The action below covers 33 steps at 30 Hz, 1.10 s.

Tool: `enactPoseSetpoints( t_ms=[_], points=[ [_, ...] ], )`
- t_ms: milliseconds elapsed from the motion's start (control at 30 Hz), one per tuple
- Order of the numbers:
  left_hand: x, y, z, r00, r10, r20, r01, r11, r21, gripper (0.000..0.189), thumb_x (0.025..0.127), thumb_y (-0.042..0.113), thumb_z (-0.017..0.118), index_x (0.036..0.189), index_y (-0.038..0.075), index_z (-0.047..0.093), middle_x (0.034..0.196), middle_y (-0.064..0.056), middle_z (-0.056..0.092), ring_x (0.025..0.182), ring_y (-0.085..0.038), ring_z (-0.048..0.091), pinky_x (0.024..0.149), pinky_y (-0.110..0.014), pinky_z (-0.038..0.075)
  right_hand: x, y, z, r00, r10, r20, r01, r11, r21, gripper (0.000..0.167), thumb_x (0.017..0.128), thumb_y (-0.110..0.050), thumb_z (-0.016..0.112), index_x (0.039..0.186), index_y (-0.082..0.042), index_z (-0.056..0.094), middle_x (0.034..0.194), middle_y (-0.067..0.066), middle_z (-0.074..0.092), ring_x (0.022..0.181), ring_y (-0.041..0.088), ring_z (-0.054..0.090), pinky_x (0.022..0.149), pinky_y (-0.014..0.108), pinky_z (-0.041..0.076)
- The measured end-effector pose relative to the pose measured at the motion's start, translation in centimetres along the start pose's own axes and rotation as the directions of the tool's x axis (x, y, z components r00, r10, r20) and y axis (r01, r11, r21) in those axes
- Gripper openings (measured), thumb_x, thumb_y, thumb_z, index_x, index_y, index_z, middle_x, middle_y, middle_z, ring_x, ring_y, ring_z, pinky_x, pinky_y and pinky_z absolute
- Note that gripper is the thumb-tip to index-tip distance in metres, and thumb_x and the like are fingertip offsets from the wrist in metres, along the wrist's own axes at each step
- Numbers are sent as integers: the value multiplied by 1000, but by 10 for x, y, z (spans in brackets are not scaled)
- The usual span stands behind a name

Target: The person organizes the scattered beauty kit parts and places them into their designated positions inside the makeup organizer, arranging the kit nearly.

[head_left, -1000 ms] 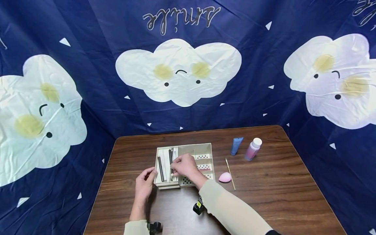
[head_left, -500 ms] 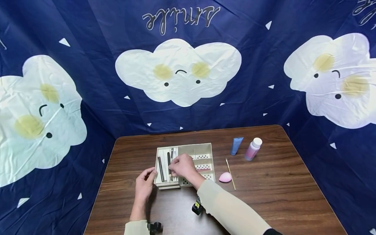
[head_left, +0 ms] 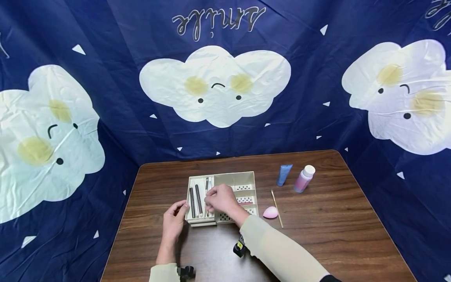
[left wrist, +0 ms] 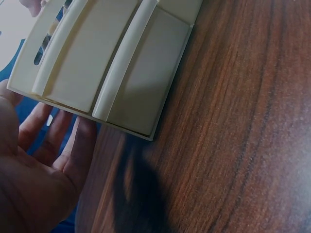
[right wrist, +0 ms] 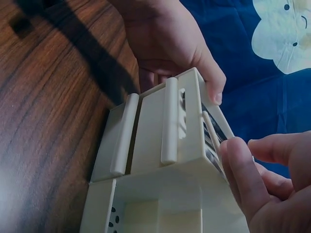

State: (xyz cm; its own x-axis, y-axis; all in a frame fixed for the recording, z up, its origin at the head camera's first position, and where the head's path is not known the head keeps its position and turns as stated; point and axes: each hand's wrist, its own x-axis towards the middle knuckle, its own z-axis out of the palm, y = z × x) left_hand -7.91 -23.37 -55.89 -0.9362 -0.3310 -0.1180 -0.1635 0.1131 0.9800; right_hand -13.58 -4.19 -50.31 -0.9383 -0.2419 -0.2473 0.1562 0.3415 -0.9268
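A cream desktop organizer (head_left: 255,203) stands on the table, its upper left tray holding slim sticks and brushes. My left hand (head_left: 173,221) holds the organizer's left side; in the right wrist view its thumb (right wrist: 214,92) lies over the rim. Over the tray, my right hand (head_left: 223,198) has thumb and index fingertips together at a makeup brush (head_left: 207,184), whose middle they partly hide. Left of it in the tray lie two dark pencils (head_left: 192,203), side by side. A pale stick (right wrist: 211,127) reaches above the rim to the right fingertips in the right wrist view.
A pink makeup sponge (head_left: 270,212) and a thin wooden brush (head_left: 277,209) lie right of the organizer. Behind them stand a blue tube (head_left: 283,175) and a pink bottle with white cap (head_left: 304,179). Blue cloud-printed cloth (head_left: 215,141) hangs behind the table (head_left: 317,219).
One dark pencil has shifted left in the tray, beside the other. My right hand has let go of it and moved slightly right to the brush. The left hand has stayed put.
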Motion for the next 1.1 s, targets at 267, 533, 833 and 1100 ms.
enactPoseSetpoints(
  t_ms=[267,533,833,1100],
  points=[
    [-1,3,1,1000,25,-4,-25,1000,19,24,98,8,67,117,-6,72,87,5,68,74,-7,59,61,-22,52,-6,-4,-19,1000,1,30,-4,994,108,23,87,-1,75,107,8,72,88,21,76,62,25,73,56,34,61],
    [-1,-1,2,1000,14,-1,-14,1000,14,24,98,9,68,117,-5,72,88,6,68,75,-6,59,62,-22,52,-14,12,-52,997,-79,8,78,995,66,26,86,-5,76,110,4,74,85,13,77,65,31,74,56,38,61],
    [0,-1,1,999,32,-29,-31,999,22,23,97,9,68,116,-5,72,89,4,69,76,-6,59,63,-22,51,-21,42,-105,988,-74,-135,84,994,69,21,88,-6,75,108,-2,77,85,18,77,68,29,73,56,42,61],
    [0,0,0,1000,27,-8,-26,999,18,24,98,10,68,117,-5,72,90,2,68,75,-7,59,62,-23,51,-23,66,-139,973,-16,-228,40,994,99,25,86,-5,76,110,1,75,88,17,77,70,24,73,53,37,59]
  ],
)
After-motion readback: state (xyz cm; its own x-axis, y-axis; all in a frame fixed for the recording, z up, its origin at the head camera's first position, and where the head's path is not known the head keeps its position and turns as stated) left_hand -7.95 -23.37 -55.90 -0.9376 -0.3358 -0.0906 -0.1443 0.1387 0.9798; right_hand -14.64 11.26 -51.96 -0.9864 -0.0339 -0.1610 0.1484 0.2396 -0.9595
